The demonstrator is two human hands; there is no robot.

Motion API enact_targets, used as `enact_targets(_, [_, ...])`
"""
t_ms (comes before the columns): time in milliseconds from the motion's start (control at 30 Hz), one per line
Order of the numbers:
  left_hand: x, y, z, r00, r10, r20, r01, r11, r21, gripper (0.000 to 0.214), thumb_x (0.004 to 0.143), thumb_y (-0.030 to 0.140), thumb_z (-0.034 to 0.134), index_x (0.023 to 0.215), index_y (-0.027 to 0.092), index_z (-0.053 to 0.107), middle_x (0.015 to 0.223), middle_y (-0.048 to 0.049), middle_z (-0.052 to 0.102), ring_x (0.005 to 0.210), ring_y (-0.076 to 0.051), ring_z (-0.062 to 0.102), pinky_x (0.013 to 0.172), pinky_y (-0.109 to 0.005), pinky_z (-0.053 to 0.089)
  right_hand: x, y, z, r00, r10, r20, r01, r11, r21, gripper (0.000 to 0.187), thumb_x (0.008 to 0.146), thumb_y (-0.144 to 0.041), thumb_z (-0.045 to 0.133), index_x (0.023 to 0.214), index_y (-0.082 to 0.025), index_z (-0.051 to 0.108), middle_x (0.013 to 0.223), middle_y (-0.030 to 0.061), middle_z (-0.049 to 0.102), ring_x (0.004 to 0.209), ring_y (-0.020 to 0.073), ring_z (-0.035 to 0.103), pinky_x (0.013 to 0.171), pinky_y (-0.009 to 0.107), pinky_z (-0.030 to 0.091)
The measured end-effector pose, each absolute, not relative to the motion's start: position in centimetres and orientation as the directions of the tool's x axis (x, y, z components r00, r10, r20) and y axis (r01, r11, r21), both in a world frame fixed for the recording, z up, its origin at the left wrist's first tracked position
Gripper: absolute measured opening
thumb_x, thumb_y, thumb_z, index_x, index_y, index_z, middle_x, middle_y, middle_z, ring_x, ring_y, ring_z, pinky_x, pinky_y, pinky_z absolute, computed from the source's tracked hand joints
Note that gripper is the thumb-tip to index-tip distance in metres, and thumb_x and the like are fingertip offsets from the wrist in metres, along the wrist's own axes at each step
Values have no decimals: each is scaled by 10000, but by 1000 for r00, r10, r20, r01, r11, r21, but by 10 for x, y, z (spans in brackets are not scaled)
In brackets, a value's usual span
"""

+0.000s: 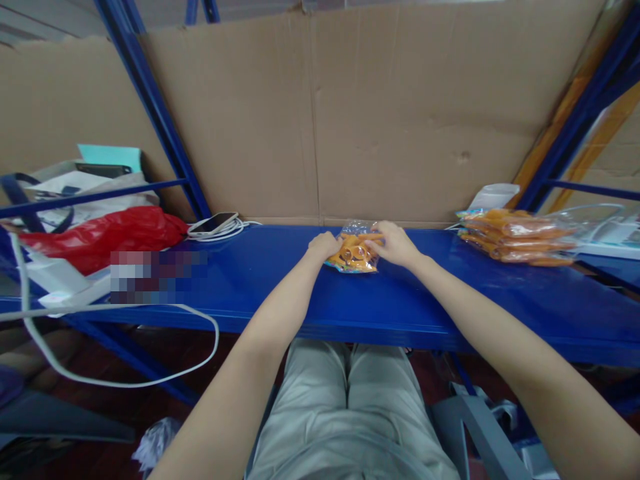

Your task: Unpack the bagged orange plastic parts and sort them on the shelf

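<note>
A clear plastic bag [356, 253] with orange contents lies on the blue table in front of me. My left hand [324, 247] is closed on the bag's left edge. On the other side, my right hand [397, 245] grips the bag's right edge, thumb and fingers bent around it. The orange items inside look rounded or tube-like; their exact kind is too small to tell. Both forearms reach forward over the table's front edge.
Several similar orange bags [520, 237] are stacked at the right. A phone [215, 225] rests on coiled white cable at the left, near a red plastic bag [115, 233] and a white power strip [75, 290]. A cardboard sheet [390, 120] stands behind the blue table [370, 307].
</note>
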State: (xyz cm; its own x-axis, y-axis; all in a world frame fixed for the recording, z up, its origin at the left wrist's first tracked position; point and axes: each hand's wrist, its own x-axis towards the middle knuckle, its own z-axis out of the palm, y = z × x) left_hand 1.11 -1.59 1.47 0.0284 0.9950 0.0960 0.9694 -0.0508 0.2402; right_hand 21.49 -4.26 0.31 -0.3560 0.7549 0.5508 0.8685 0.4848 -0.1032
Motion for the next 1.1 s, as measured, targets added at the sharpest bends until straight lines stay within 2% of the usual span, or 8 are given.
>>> enact_targets(167, [10, -16, 14, -15, 994, 107, 966, -13, 257, 561, 969, 445, 392, 1282, 54, 645, 1359, -242, 609, 1253, -315, 610, 998, -336, 493, 204, -44, -4, -570, 676, 467, 710, 691, -135, 418, 963, -441, 472, 1243, -186, 649, 1343, 140, 637, 1251, 273, 578, 1073, 439, 418])
enact_targets(333, [8, -14, 14, -59, 988, 140, 948, 12, 317, 612, 959, 493, 412, 1316, 31, 595, 1376, -265, 587, 1252, -330, 607, 995, -362, 494, 211, -37, -9, -627, 655, 421, 662, 733, -156, 761, 791, -589, 693, 1411, -170, 551, 1451, 171, 548, 1362, 329, 491, 1115, 499, 388])
enact_targets(467, [7, -13, 14, -105, 981, 163, 915, 31, 402, 627, 938, 535, 465, 1298, 35, 580, 1370, -267, 592, 1247, -343, 607, 970, -360, 499, 212, -33, -9, -668, 654, 355, 645, 747, -163, 840, 755, -578, 732, 1464, -194, 497, 1509, 159, 488, 1402, 332, 445, 1131, 497, 377])
enact_targets(633, [6, -11, 12, -113, 964, 242, 861, -27, 509, 521, 942, 422, 529, 1332, 77, 513, 1301, -241, 648, 1227, -324, 623, 956, -355, 490, 213, -42, -1, -554, 777, 299, 793, 602, -94, 726, 843, -486, 671, 1484, -215, 462, 1496, 132, 512, 1348, 316, 510, 1087, 474, 432])
enact_targets(733, [9, -7, 11, -95, 953, 289, 800, -99, 592, 469, 924, 341, 567, 1324, 103, 511, 1281, -217, 664, 1224, -302, 626, 953, -339, 485, 216, -49, 6, -311, 911, 270, 942, 332, -36, 586, 907, -436, 597, 1441, -215, 502, 1419, 138, 587, 1271, 317, 581, 1021, 462, 483])
enact_targets(833, [16, -1, 8, -68, 960, 271, 701, -147, 698, 505, 875, 252, 616, 1345, 111, 499, 1262, -196, 674, 1183, -290, 647, 931, -337, 499, 222, -50, 10, -97, 977, 192, 995, 99, -1, 527, 949, -401, 528, 1406, -141, 527, 1345, 183, 633, 1242, 320, 607, 997, 436, 494])
enact_targets(933, [26, 5, 5, -26, 965, 262, 574, -200, 794, 570, 832, 192, 644, 1373, 115, 482, 1237, -176, 678, 1116, -270, 673, 909, -335, 515, 230, -45, 8, -98, 985, 142, 994, 104, -30, 586, 943, -431, 532, 1435, -114, 496, 1329, 189, 643, 1239, 311, 613, 991, 393, 498])
enact_targets(1100, [38, 8, 2, 12, 933, 359, 374, -337, 864, 598, 744, 176, 729, 1307, 131, 532, 1255, -164, 651, 1094, -258, 665, 941, -362, 516, 238, -38, 2, -218, 963, 160, 957, 243, -156, 765, 819, -543, 679, 1461, -175, 482, 1334, 131, 653, 1198, 300, 642, 974, 378, 525])
